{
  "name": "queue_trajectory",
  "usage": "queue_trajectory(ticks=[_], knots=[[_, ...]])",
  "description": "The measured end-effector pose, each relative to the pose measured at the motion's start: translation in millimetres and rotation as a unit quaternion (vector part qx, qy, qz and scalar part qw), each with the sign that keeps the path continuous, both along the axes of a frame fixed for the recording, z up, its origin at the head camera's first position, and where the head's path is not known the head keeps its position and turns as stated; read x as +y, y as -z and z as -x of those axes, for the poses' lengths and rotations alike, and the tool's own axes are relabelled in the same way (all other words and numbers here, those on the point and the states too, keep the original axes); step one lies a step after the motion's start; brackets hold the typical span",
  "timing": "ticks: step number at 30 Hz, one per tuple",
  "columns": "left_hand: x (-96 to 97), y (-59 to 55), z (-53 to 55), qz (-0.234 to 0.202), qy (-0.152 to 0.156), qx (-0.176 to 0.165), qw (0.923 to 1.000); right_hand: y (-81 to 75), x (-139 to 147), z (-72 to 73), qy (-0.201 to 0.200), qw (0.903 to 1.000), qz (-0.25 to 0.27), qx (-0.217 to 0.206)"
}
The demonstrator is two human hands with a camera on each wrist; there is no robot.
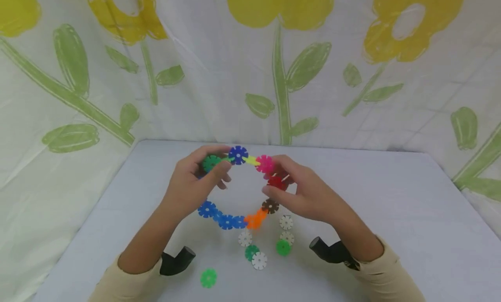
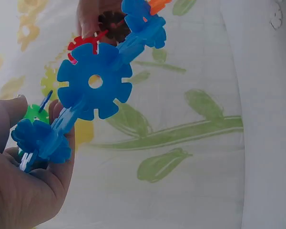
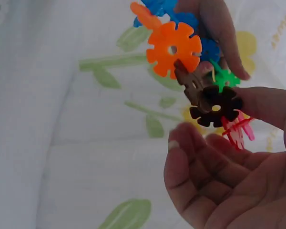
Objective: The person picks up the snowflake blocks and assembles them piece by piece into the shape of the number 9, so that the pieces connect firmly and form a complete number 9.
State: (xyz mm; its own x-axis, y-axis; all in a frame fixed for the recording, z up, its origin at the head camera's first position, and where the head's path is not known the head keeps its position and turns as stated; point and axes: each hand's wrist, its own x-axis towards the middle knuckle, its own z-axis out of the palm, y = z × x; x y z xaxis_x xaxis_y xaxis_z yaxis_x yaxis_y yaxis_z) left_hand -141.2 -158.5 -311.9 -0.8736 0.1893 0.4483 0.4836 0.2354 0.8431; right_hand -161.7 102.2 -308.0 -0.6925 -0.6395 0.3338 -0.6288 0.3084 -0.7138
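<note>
A closed ring of interlocking snowflake discs (image 1: 226,222) is held up over the table between both hands. My left hand (image 1: 189,186) grips its upper left, thumb and fingers around the green disc (image 1: 211,163). My right hand (image 1: 309,191) pinches the right side near the red discs (image 1: 276,183). Between the hands, along the top, run a dark blue disc (image 1: 238,155), a yellow one and a pink disc (image 1: 264,163). Brown discs (image 3: 216,107) and orange discs (image 3: 173,49) follow below the red ones. Several blue discs (image 2: 95,81) make up the lower left, partly hidden by the left hand.
Loose discs lie on the white table (image 1: 391,215) below the ring: white discs (image 1: 259,260), a light green disc (image 1: 208,278), a brighter green disc (image 1: 283,247) and a dark green disc (image 1: 251,252). A flower-printed curtain (image 1: 211,75) hangs behind the table.
</note>
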Motion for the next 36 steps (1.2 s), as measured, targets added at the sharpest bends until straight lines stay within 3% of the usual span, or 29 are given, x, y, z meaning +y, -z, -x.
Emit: queue_trajectory(ticks=[5,8,10,12,14,16,17,19,22,24,26,29,36], knots=[[-5.2,-0.4,3.6,-0.02,0.005,0.001,0.9998,2.5,1.6,9.5,-0.03,0.9934,0.043,-0.101],[-5.7,-1.0,4.4,0.004,-0.006,0.003,1.0,2.8,2.4,13.3,-0.017,0.9888,0.067,-0.133],[-5.9,-1.3,4.6,0.009,-0.03,0.019,0.9993,3.2,4.0,15.7,-0.008,0.988,0.074,-0.135],[-5.1,-2.0,3.6,0.01,-0.066,0.068,0.9954,3.1,5.1,16.9,-0.001,0.9879,0.078,-0.134],[-3.3,-2.7,1.5,0.012,-0.097,0.135,0.9861,3.9,5.4,18.1,0.007,0.9882,0.082,-0.129],[-0.4,-3.5,-3.5,0.038,-0.109,0.191,0.9748,4.4,4.5,18.2,0.019,0.9887,0.084,-0.122],[1.5,-4.1,-6.8,0.057,-0.103,0.204,0.9719,4.6,3.7,17.9,0.026,0.9892,0.085,-0.117],[5.9,-4.2,-13.2,0.106,-0.069,0.177,0.9761,5.2,2.2,16.5,0.038,0.9902,0.091,-0.099],[14.4,-0.4,-17.6,0.148,0.02,0.04,0.9879,7.0,-1.0,12.2,0.044,0.9919,0.103,-0.059],[20.2,3.9,-16.5,0.141,0.067,-0.047,0.9867,8.3,-4.2,7.9,0.036,0.993,0.109,-0.026],[24.9,9.3,-13.1,0.102,0.106,-0.091,0.9849,9.7,-7.9,4.0,0.022,0.9934,0.112,0.003],[29.6,14.9,-10.0,0.054,0.123,-0.082,0.9875,9.8,-13.3,-1.1,0.008,0.9933,0.111,0.03],[31.7,18.9,-6.5,-0.024,0.055,-0.031,0.9977,12.4,-13.5,-0.2,0.008,0.9922,0.115,0.048]])
